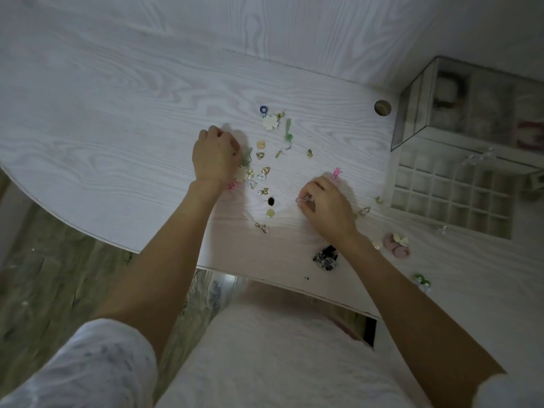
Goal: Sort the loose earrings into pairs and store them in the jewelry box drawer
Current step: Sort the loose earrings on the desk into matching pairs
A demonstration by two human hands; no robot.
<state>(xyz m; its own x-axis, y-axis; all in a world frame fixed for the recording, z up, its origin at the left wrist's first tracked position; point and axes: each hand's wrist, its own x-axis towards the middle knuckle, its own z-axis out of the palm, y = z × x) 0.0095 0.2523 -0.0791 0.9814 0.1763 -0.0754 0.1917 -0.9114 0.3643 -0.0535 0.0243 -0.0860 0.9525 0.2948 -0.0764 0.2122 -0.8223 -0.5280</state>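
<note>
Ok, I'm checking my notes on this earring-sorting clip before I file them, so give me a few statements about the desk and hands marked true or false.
1. Both hands are down among the loose earrings on the desk. True.
2. The gridded drawer is pulled out, to the person's right. True.
3. The white flower earring sits inside the drawer. False: it lies on the desk.
4. The left hand is resting on the jewelry box. False: it is well apart from it.
5. The right hand pinches something small. True.
</note>
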